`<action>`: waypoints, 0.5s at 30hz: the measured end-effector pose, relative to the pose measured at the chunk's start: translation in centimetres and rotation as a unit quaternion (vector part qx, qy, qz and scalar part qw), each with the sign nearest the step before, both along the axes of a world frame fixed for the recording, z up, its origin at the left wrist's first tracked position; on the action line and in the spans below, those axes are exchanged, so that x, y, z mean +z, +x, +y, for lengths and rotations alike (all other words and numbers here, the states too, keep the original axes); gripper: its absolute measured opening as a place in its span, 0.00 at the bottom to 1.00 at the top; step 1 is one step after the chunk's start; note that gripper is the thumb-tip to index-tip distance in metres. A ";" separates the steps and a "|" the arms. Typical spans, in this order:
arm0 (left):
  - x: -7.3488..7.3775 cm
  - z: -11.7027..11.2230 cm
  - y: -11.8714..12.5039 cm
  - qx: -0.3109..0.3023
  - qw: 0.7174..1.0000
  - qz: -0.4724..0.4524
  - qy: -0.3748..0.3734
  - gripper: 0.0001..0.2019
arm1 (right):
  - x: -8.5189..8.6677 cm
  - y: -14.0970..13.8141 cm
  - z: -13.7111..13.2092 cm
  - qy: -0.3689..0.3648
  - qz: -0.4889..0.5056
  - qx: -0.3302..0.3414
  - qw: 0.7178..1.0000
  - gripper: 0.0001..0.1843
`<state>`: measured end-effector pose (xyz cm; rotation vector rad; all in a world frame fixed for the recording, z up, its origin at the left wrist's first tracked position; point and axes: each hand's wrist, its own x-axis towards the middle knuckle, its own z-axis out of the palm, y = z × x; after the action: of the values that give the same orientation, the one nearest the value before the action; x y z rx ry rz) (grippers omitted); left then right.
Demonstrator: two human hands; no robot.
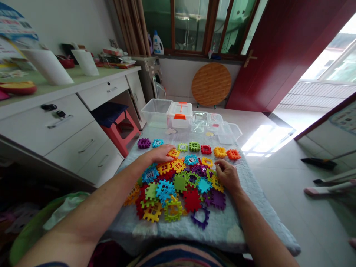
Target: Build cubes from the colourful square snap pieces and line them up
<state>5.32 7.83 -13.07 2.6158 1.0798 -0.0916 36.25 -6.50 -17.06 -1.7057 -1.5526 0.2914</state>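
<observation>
My left hand [162, 153] reaches to the back edge of the pile, its thumb and fingers closed around an orange window-patterned building block [174, 153]. My right hand [227, 173] is curled at the pile's right side; whatever its fingers hold, if anything, is hidden. Close to its fingertips lies a yellow frame block [207, 162]. Between my forearms spreads a heap of interlocking plastic blocks, among them a red block [192, 200], a green block [180, 183] and a blue window block [166, 190]. A purple frame block [200, 218] lies nearest me.
Behind the heap, single blocks form a row, from a purple block [144, 143] to an orange-red block [233, 154]. Clear plastic bins [156, 111] and a lidded box with orange latches [180, 115] stand at the table's far end. A pink stool [122, 128] is at left.
</observation>
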 end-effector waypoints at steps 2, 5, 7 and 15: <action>0.0 0.1 0.1 0.002 1.000 0.003 0.012 0.29 | 0.0 0.0 0.0 -0.001 -0.002 0.003 1.000 0.13; 0.3 -0.1 0.1 0.006 1.000 -0.011 0.015 0.27 | 0.0 0.0 0.0 0.002 -0.003 0.005 1.000 0.13; 0.5 -0.3 -0.1 0.007 1.000 -0.028 0.008 0.26 | 0.0 -0.1 0.0 0.002 -0.001 0.006 1.000 0.13; 1.8 -1.8 -1.2 0.023 0.996 -0.088 0.006 0.17 | 0.0 -0.1 -0.1 -0.005 0.001 0.012 1.000 0.13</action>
<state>4.08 6.03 -11.23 2.5505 1.0796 0.1538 36.12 -6.59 -17.03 -1.6951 -1.5732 0.3145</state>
